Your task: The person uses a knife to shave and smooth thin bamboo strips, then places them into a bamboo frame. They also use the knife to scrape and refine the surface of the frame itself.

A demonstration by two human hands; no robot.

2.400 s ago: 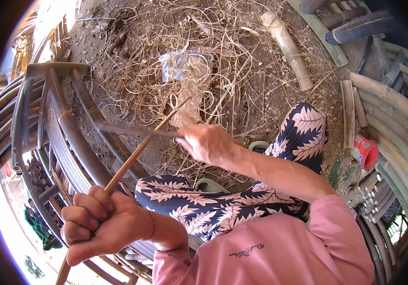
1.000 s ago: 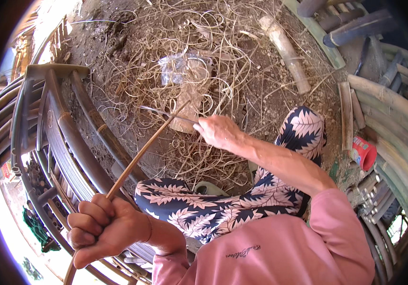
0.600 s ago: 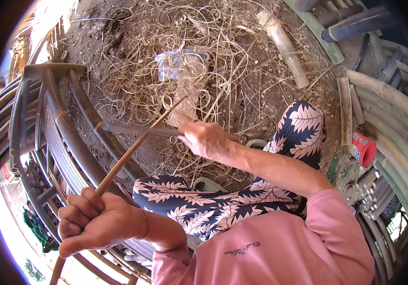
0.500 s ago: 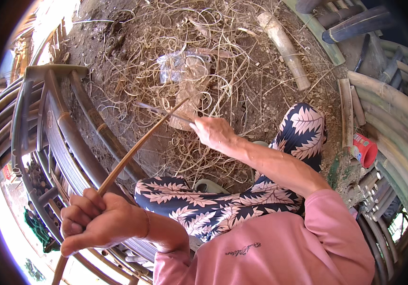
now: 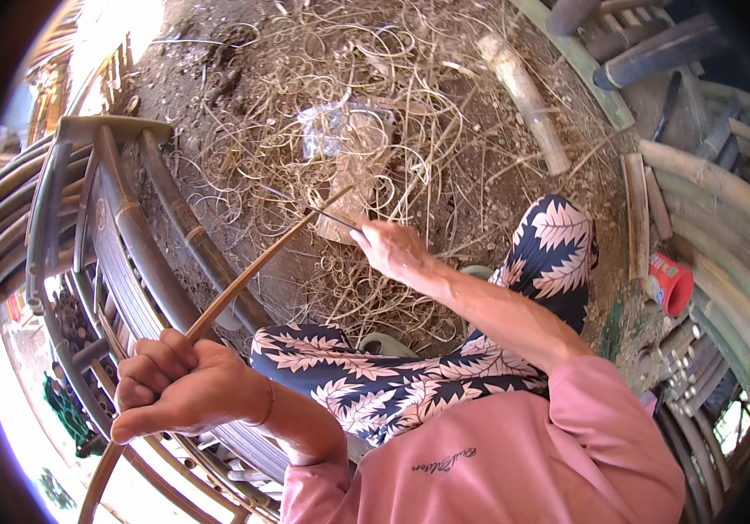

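A: Specify upper-body clothing.
B: Pink long-sleeved top; the sleeves are pushed up, leaving both forearms bare. A small line of dark script lettering runs across the chest.
A: Lower body?
B: Dark navy trousers with a repeating pale leaf print over both legs.
A: Accessories?
B: A thin bracelet circles the wrist of the left hand. The right hand is bare, with no ring or glove visible.

Long tan bamboo strip (slanted, slightly bowed)
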